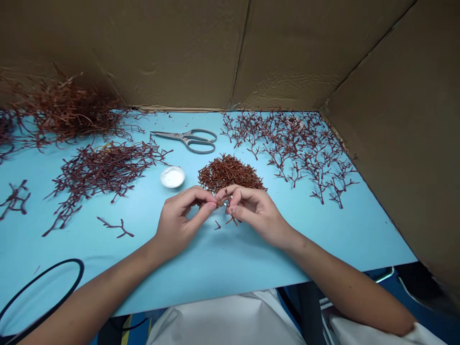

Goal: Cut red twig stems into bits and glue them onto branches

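My left hand (pixel 181 215) and my right hand (pixel 253 211) meet above the middle of the blue table (pixel 215 268). Both are pinched on one small brown branched twig (pixel 228 207) held between their fingertips. The twig's lower end hangs just above the table, and a tiny loose bit (pixel 217 225) lies under it. Right behind my hands sits a heap of short brown pieces (pixel 230 173). A small white round lid (pixel 172 176) with white stuff in it rests to the left of that heap.
Grey scissors (pixel 189 139) lie further back. Several branched twigs (pixel 298 148) are spread at the right, a pile (pixel 100 167) at the left, a tangled heap (pixel 61 110) at the far left. Cardboard walls (pixel 395 120) enclose the back and right. A black cable (pixel 46 292) loops near left.
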A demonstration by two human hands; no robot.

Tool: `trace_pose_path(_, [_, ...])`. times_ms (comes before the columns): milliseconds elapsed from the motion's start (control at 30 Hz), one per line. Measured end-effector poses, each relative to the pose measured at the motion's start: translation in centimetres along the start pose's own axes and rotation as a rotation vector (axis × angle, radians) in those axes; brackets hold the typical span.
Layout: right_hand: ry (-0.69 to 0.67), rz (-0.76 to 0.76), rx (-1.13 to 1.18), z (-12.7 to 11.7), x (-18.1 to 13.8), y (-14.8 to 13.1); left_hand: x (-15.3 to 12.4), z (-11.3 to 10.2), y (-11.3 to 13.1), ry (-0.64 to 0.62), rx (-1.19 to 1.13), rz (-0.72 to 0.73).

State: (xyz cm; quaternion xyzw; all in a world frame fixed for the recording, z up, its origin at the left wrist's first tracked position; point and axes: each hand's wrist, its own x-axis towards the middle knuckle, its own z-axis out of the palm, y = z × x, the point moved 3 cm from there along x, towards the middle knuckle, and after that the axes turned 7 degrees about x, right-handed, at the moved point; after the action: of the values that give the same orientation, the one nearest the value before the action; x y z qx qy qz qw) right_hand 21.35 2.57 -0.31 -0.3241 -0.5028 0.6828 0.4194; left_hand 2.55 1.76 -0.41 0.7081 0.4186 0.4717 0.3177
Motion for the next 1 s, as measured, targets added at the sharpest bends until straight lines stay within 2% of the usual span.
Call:
trace_pose_path(100, [-0.004, 0.035, 0.043, 0.15, -0.13, 0.14, -0.22, 0.0, 0.02, 0.03, 0.078, 0.117])
trace_pose_path(233, [0.004, 0.082, 0.066, 0.2, -0.23, 0.28, -0.17, 0.1, -0.02, 0.024, 0.101, 0.189])
trace_pose_path(767, [-0.011, 0.077, 0.071, 0.33, 0.09, 0.11, -0.15, 0.0, 0.37, -0.027, 0.166, 0.289])
trace_pose_path(1000, [-0.067, 0.093, 0.063, 0.39, 0.25, 0.16, -0.05, -0.18, 0.82, -0.077, 0.234, 0.307])
